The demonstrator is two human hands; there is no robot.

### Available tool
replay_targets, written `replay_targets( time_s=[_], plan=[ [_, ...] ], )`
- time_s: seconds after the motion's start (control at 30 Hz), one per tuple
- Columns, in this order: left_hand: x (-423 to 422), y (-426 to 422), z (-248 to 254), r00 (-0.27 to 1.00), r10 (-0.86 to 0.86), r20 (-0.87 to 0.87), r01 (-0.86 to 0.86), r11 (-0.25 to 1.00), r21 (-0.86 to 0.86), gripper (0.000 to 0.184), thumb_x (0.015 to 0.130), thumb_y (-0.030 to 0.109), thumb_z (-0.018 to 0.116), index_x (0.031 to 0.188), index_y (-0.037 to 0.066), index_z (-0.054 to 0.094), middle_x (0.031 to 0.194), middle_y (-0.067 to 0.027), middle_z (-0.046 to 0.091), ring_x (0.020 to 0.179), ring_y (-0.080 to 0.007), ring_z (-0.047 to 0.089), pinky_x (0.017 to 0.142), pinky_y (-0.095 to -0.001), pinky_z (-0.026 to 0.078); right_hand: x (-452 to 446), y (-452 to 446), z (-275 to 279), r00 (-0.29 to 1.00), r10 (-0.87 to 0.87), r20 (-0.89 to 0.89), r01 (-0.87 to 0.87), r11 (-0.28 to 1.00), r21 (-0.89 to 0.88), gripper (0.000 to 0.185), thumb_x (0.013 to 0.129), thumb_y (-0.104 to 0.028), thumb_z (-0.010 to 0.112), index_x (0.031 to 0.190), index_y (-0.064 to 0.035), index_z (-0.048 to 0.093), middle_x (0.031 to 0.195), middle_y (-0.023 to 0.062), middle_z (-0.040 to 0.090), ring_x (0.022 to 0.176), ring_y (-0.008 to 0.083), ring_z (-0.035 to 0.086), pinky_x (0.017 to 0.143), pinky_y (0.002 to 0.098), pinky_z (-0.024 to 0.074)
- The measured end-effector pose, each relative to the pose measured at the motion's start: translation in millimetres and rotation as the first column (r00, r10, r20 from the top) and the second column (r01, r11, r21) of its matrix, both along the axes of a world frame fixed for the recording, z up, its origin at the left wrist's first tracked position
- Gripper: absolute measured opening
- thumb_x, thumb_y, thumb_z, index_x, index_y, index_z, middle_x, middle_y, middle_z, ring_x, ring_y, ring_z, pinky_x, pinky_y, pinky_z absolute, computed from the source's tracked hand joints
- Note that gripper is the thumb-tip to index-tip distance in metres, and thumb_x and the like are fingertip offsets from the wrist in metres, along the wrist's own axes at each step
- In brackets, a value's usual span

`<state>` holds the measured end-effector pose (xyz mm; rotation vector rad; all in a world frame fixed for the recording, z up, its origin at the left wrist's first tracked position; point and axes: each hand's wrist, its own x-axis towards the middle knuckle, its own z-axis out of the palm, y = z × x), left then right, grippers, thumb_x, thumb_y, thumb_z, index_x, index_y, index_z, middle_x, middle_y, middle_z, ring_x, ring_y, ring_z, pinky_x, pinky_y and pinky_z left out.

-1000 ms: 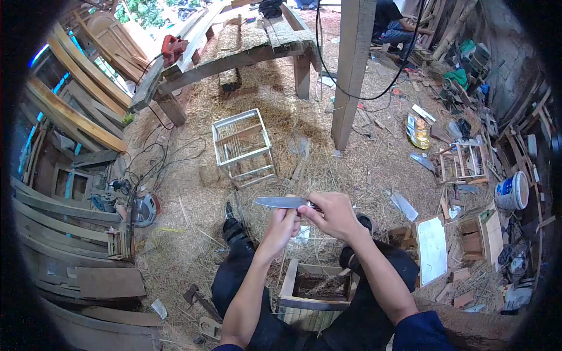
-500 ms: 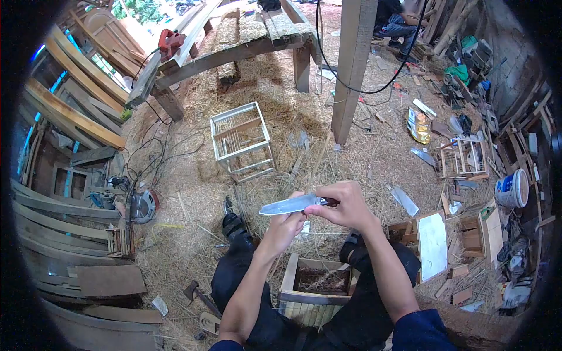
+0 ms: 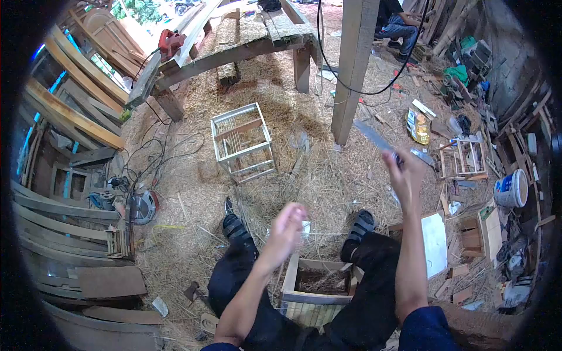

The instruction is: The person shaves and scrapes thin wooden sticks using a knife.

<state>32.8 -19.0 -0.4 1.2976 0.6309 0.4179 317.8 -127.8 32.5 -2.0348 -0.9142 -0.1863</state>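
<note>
My right hand is closed round the handle of a knife, out to the right of my knees. Its broad grey blade points forward and to the left, near the foot of a wooden post. My left hand is raised between my knees, fingers curled together and somewhat blurred; anything inside them is hidden. Below it, between my legs, stands a wooden box frame with slats on the near side. A small frame of pale sticks lies on the shavings ahead of both hands.
A wooden post rises ahead, with a black cable hanging by it. A rough workbench carries a red power tool. Boards line the left side. At right are a white bucket, a slatted crate and a white panel. Another person sits far back.
My right hand has swung the knife away from my left hand, forward and to the right. My left hand has dropped slightly. My right knee and foot have shifted a little.
</note>
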Motion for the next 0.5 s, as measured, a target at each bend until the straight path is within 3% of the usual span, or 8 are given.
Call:
replay_targets(
  time_s=[0.1, 0.2, 0.23, 0.3, 0.4, 0.5],
  plan=[
    [3, 21, 0, 0.999, 0.049, 0.015, -0.047, 0.994, -0.1, 0.026, 0.108, 0.035, 0.043, 0.107, 0.01, 0.053, 0.074, 0.0076, 0.04, 0.062, -0.0004, 0.037, 0.052, -0.0184, 0.031, -29, 8, -16, 0.996, -0.001, -0.093, 0.005, 0.999, 0.034, 0.031, 0.088, -0.039, 0.074, 0.081, -0.0086, 0.073, 0.055, 0.0055, 0.059, 0.048, 0.0152, 0.056, 0.049, 0.0331, 0.0407],
    [21, 17, -8, 0.994, 0.104, 0.013, -0.102, 0.988, -0.115, 0.021, 0.108, 0.03, 0.043, 0.107, 0.011, 0.051, 0.075, 0.0081, 0.039, 0.058, -0.0016, 0.033, 0.048, -0.0189, 0.028, -67, 26, -29, 0.944, 0.31, -0.111, -0.315, 0.949, -0.023, 0.033, 0.086, -0.041, 0.075, 0.083, -0.0089, 0.074, 0.056, 0.009, 0.06, 0.049, 0.0201, 0.059, 0.049, 0.0352, 0.0423],
    [26, 9, 6, 0.991, 0.134, -0.018, -0.135, 0.987, -0.091, 0.02, 0.107, 0.027, 0.043, 0.107, 0.009, 0.051, 0.078, 0.0069, 0.043, 0.06, -0.0021, 0.036, 0.051, -0.0189, 0.031, -77, 31, -30, 0.909, 0.399, -0.122, -0.402, 0.916, -0.001, 0.033, 0.086, -0.042, 0.075, 0.083, -0.0087, 0.074, 0.056, 0.0102, 0.06, 0.05, 0.022, 0.06, 0.049, 0.0357, 0.043],
    [28, 6, -18, 0.999, 0.026, -0.038, -0.028, 0.997, -0.071, 0.016, 0.107, 0.023, 0.043, 0.109, 0.009, 0.051, 0.079, 0.006, 0.045, 0.061, -0.0024, 0.038, 0.052, -0.0189, 0.033, -89, 29, -27, 0.819, 0.561, -0.12, -0.564, 0.826, 0.009, 0.035, 0.084, -0.043, 0.076, 0.084, -0.0081, 0.074, 0.058, 0.0125, 0.061, 0.051, 0.0259, 0.061, 0.05, 0.0367, 0.0445],
    [37, 5, -39, 0.992, -0.037, -0.119, 0.058, 0.982, 0.181, 0.014, 0.106, 0.017, 0.043, 0.113, 0.008, 0.051, 0.079, 0.0058, 0.045, 0.062, -0.0026, 0.038, 0.053, -0.0199, 0.033, -95, 23, -31, 0.808, 0.559, -0.187, -0.57, 0.821, -0.01, 0.038, 0.083, -0.046, 0.076, 0.08, -0.0076, 0.074, 0.057, 0.0111, 0.061, 0.052, 0.0268, 0.061, 0.051, 0.0366, 0.0453],
    [42, 0, -29, 0.999, -0.023, -0.033, 0.031, 0.97, 0.242, 0.02, 0.103, 0.01, 0.044, 0.122, 0.007, 0.049, 0.078, 0.0057, 0.044, 0.061, -0.0028, 0.037, 0.051, -0.0208, 0.031, -90, 20, -29, 0.813, 0.566, -0.137, -0.579, 0.811, -0.083, 0.04, 0.08, -0.047, 0.078, 0.077, -0.0073, 0.074, 0.056, 0.0091, 0.06, 0.05, 0.0254, 0.06, 0.05, 0.0359, 0.0434]
  ],
)
